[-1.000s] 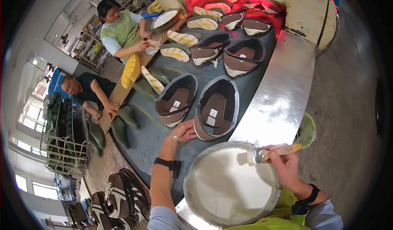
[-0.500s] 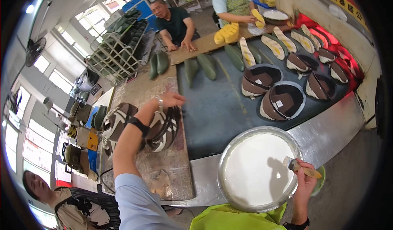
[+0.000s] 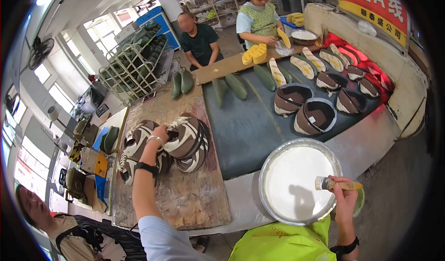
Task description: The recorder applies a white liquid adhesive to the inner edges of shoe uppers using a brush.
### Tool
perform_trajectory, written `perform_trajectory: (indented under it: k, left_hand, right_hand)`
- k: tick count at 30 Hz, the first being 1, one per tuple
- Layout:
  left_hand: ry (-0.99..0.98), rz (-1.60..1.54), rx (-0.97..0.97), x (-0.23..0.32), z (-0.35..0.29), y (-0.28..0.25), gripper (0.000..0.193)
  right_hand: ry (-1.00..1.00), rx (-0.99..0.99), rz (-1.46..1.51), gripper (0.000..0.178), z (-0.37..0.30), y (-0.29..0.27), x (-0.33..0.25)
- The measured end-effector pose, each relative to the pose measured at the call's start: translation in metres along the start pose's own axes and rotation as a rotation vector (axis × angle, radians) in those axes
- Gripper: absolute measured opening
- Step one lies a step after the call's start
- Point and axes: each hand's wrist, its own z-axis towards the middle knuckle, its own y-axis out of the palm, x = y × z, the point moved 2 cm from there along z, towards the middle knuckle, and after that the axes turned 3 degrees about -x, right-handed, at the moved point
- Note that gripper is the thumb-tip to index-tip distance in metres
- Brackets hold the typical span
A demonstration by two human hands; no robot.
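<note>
My right hand (image 3: 345,193) holds a flat paintbrush (image 3: 336,184) by its wooden handle, bristles pointing left. The brush is over a round metal basin (image 3: 263,186) of white liquid. My left hand (image 3: 160,133) reaches to stacked brown-and-white shoe uppers on the board at left. Its fingers are closed at the opening of the top shoe upper (image 3: 183,133); the fingertips are partly hidden. A second stack of shoe uppers (image 3: 139,138) lies just left of that hand, partly covered by my forearm.
On the dark conveyor belt (image 3: 241,140) stand brown shoe uppers (image 3: 316,116), green shoe lasts (image 3: 236,85) and pale insoles (image 3: 302,67). A worn board (image 3: 194,210) adjoins its left side. Two people sit across the belt, one holding a yellow sole (image 3: 283,38). Another person is at lower left.
My left hand has moved from the belt's edge left and down to the stacked shoe uppers. My right hand still holds the brush over the basin. The view has shifted slightly.
</note>
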Motion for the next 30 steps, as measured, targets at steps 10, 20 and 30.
perform_trajectory:
  k: [10,20,30]
  left_hand:
    - [0.234,-0.83,0.284,-0.039,-0.072,-0.039,0.036]
    - [0.194,0.043,-0.306,0.026,0.01,-0.002,0.08]
    - [0.256,-0.044,-0.089,-0.005,-0.012,-0.011,0.062]
  right_hand:
    - [0.033,-0.108,-0.005,0.012,-0.004,0.016,-0.005]
    - [-0.009,-0.023,-0.011,0.011,-0.016,0.014,0.0]
    - [0.07,-0.092,0.079,0.012,-0.005,0.028,0.006]
